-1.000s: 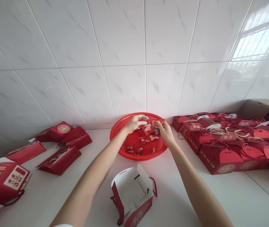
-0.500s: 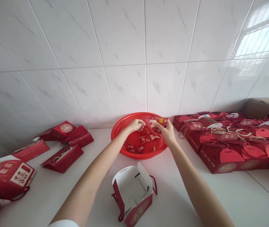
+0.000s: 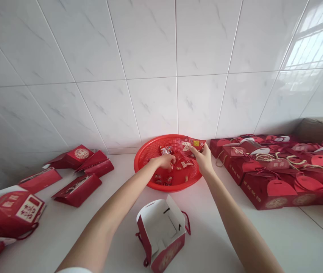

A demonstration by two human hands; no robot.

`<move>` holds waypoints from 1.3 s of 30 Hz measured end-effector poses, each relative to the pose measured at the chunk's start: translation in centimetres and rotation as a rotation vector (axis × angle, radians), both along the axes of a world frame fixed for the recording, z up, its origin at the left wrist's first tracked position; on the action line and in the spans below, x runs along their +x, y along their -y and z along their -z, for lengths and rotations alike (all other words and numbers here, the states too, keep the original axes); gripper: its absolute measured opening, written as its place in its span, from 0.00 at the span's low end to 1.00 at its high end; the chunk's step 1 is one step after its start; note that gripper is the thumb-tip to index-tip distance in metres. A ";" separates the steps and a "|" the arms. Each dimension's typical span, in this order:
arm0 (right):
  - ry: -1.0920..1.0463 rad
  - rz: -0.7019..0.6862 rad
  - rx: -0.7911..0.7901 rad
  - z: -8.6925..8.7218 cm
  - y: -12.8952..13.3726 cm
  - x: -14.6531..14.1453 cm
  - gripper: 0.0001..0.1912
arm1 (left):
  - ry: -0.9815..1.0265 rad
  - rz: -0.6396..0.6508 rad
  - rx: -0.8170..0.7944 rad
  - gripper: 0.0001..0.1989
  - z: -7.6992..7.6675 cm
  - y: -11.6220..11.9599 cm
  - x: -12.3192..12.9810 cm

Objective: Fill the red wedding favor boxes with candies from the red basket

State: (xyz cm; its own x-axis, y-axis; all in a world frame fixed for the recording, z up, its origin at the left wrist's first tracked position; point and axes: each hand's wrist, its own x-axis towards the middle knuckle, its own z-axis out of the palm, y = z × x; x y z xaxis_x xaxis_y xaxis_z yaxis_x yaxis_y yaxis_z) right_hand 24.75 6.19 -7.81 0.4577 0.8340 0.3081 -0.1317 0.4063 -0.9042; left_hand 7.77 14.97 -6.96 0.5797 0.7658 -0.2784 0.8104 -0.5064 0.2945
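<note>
Inside the red plastic basket (image 3: 188, 186), my left hand (image 3: 167, 162) reaches down with curled fingers on a small red wrapped candy (image 3: 172, 166). My right hand (image 3: 203, 156), at the basket's right rim, pinches a red printed packet (image 3: 197, 143) with yellow lettering and a pale picture. Several other wrapped sweets lie in the basket, among them a shiny silver-and-red candy (image 3: 166, 150) behind my left hand. Between my forearms stands an open red gift box (image 3: 161, 227), its white inside showing and red cord handles at its sides.
Rows of closed red gift boxes (image 3: 280, 189) with cords fill the right side. More red boxes (image 3: 77, 189) lie scattered at the left on the white counter (image 3: 116, 242). A tiled wall (image 3: 155, 106) rises right behind the basket. A cardboard box (image 3: 314, 127) stands far right.
My left hand has moved down and slightly right, deeper into the basket. The silver-and-red candy now shows behind it. My right hand still holds the packet, now slightly farther right.
</note>
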 end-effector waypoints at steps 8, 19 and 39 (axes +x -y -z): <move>-0.028 0.035 -0.002 -0.2 0.1 -0.1 0.20 | 0.123 0.019 0.015 0.07 -0.5 0.0 0.1; -0.030 0.012 0.013 0.2 -0.2 -0.2 0.21 | 0.050 0.127 -0.029 0.03 0.0 0.3 0.5; 0.016 0.014 0.001 -0.4 0.3 -0.1 0.20 | 0.051 0.306 0.040 0.06 0.7 0.6 1.3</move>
